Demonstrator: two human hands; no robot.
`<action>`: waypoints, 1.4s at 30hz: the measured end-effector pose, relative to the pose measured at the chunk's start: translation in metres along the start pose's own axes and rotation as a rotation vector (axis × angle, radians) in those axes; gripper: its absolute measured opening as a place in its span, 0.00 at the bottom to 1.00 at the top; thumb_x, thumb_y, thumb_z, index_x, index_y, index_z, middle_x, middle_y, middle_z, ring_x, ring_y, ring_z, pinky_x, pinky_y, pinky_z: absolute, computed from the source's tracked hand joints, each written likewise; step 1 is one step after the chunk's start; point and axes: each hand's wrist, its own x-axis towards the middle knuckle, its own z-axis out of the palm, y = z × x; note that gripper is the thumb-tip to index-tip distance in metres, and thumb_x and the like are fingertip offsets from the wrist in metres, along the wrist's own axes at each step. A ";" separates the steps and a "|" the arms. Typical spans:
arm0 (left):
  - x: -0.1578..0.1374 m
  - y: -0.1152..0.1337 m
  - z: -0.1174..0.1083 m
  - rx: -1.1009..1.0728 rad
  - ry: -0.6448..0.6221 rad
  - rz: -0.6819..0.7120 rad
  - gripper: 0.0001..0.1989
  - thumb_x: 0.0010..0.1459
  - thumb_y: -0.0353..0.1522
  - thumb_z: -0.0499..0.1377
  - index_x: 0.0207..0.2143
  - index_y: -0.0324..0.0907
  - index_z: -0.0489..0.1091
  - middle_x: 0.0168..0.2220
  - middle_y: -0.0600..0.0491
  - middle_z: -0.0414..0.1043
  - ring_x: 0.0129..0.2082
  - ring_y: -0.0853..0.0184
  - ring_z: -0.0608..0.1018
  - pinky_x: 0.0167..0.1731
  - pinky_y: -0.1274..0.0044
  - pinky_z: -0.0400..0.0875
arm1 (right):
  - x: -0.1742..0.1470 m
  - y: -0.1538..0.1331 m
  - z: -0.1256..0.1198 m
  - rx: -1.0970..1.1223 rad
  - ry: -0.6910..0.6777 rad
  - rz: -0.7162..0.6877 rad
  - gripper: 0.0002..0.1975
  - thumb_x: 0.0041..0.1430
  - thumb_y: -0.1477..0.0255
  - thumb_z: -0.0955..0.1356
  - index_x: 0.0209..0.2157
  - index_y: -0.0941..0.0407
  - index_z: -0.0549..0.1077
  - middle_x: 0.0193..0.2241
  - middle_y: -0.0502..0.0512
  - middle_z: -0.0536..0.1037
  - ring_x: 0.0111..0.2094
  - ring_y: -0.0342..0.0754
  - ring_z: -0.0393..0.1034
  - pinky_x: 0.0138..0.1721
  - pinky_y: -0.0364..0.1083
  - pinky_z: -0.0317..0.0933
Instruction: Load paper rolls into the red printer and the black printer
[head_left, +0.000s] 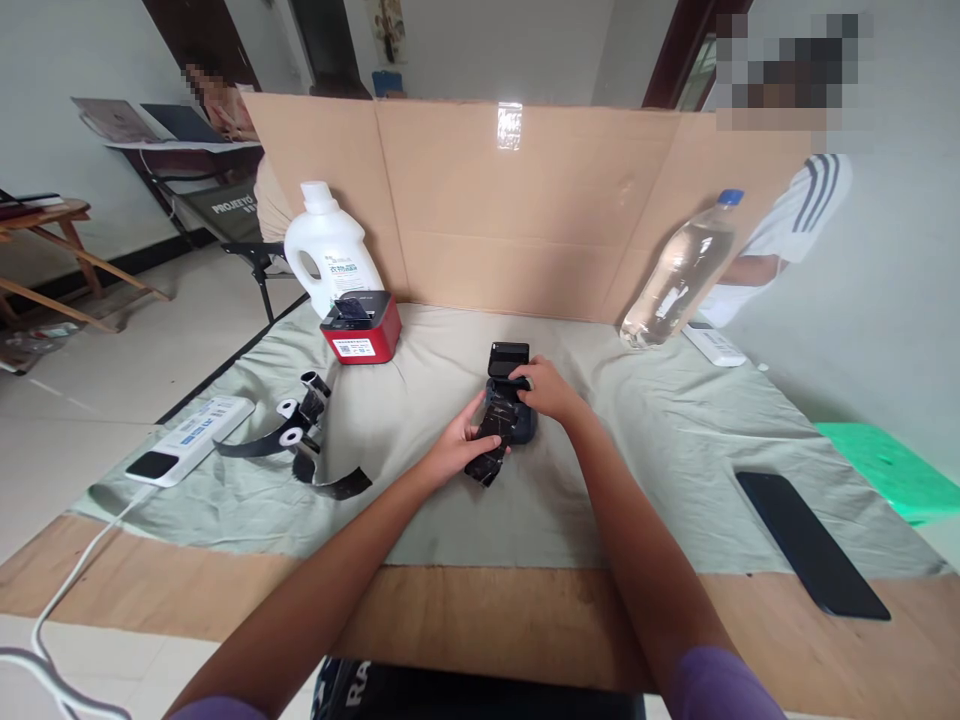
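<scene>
A small dark device (pixel 527 428) with its lid (pixel 509 357) flipped up lies mid-table. From its opening a black strip with pale, marble-like lines (pixel 496 425) hangs toward me. My left hand (pixel 459 443) is closed on this strip, thumb on top and fingers underneath and along the device's left side. My right hand (pixel 551 388) reaches in from the right, its fingers bent and closed at the opening below the lid. What its fingertips pinch is too dark to make out. To the left lie several rolls of black strip (pixel 330 487), partly unwound, some with white cores.
A red and black box (pixel 381 340) stands by a white jug (pixel 322 230). A clear bottle (pixel 679 275) leans against the cardboard screen (pixel 525 220). A white power strip (pixel 196 435) lies left, a black phone (pixel 810 540) right. People are behind the screen.
</scene>
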 end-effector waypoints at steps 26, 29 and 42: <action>-0.009 -0.008 0.019 0.190 -0.166 -0.033 0.19 0.52 0.44 0.68 0.39 0.38 0.77 0.35 0.47 0.81 0.36 0.61 0.82 0.41 0.71 0.76 | -0.008 -0.014 -0.034 0.069 -0.153 0.040 0.08 0.52 0.78 0.71 0.36 0.56 0.74 0.43 0.56 0.68 0.38 0.47 0.70 0.46 0.48 0.65; -0.010 -0.007 0.018 0.221 -0.170 -0.014 0.18 0.53 0.43 0.67 0.39 0.38 0.77 0.36 0.47 0.80 0.37 0.61 0.82 0.41 0.71 0.75 | -0.009 -0.020 -0.035 0.024 -0.218 0.064 0.09 0.52 0.78 0.71 0.36 0.56 0.74 0.45 0.57 0.68 0.39 0.47 0.69 0.46 0.48 0.65; -0.006 -0.009 0.016 0.351 -0.170 0.071 0.15 0.56 0.40 0.63 0.39 0.38 0.79 0.36 0.48 0.79 0.36 0.63 0.79 0.39 0.75 0.72 | -0.007 -0.017 -0.020 0.405 -0.210 0.490 0.26 0.54 0.68 0.73 0.54 0.54 0.70 0.51 0.59 0.73 0.43 0.50 0.69 0.40 0.46 0.63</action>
